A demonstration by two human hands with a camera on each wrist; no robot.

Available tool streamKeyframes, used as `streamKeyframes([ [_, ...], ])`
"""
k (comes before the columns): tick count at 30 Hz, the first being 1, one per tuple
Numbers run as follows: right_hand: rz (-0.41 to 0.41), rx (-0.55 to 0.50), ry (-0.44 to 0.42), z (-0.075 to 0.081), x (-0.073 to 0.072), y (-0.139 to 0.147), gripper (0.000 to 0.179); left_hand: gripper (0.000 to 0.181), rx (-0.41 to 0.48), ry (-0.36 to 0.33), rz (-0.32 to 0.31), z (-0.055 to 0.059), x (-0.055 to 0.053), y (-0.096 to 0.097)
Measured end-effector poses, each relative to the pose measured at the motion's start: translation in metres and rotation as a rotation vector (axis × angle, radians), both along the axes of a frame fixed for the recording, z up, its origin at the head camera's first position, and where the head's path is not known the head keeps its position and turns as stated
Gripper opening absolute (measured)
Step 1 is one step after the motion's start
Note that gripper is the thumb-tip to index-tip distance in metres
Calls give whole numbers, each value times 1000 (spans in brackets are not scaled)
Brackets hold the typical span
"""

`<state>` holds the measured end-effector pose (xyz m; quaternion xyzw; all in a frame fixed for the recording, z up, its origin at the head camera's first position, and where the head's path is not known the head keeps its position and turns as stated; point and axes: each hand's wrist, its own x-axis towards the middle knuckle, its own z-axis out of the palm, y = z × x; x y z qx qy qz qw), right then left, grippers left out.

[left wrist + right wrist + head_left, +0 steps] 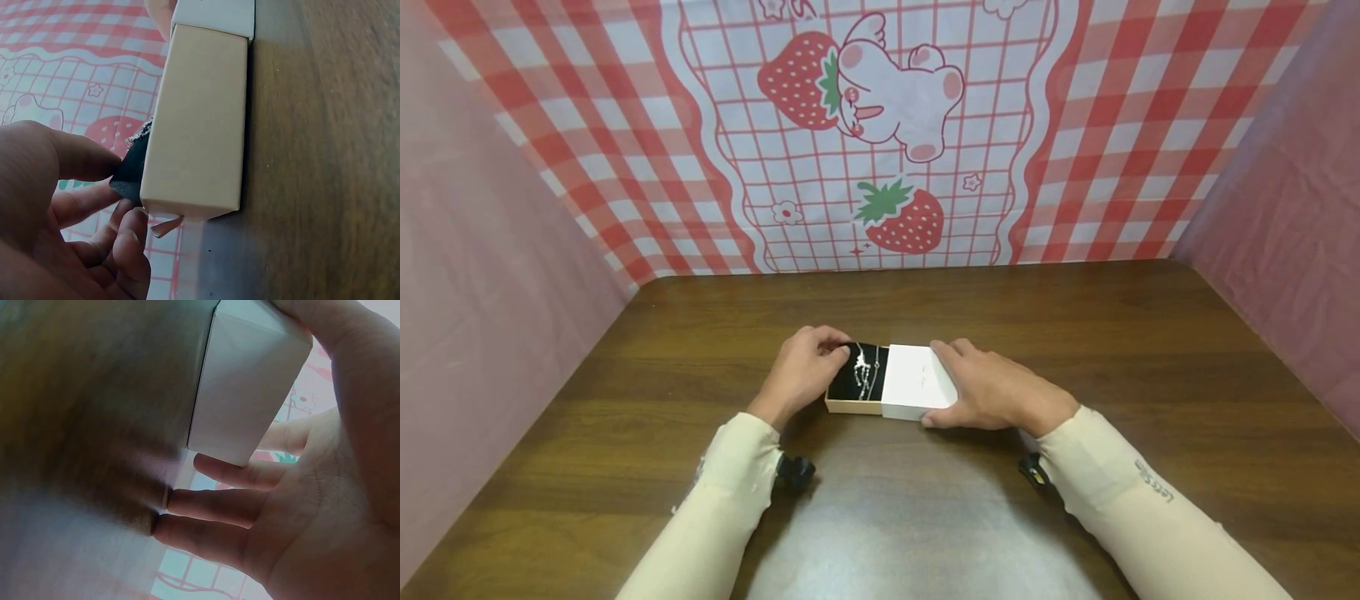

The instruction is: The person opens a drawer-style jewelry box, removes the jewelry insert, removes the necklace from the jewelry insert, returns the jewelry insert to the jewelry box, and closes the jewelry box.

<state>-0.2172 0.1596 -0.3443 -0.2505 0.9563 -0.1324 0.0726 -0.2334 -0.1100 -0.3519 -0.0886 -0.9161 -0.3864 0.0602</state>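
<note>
Brown wood grain is shown across the desk, whose back edge is met by a red-and-white checked cloth printed with strawberries and a cartoon animal. Both side edges are bordered by pink cloths.

Midway between the left and right edges of the desk, well apart from its back edge, a box is laid flat. Its white cover is placed toward the right edge, and its tan tray is drawn partly out toward the left edge. Inside the tray, a black pad is seen, with a silver necklace laid along it. At the tray's outer end, a short ribbon is left sticking out.

A corner of the pad is pinched between thumb and finger by the left hand and is raised above the tray's rim. The cover is grasped by the right hand, with the thumb set against its near side and fingers reached round toward its far side; two fingertips are rested on the desk. Both forearms are covered by cream sleeves, and dark devices are worn at the wrists.
</note>
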Motion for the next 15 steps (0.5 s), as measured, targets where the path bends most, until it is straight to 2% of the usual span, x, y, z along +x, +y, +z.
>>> streamKeyframes([
  [7,-5,1,-6,0,0,0,109,14,74,-15,6,2,1,0],
  [15,-1,3,2,0,0,0,110,13,77,12,34,0,0,1],
])
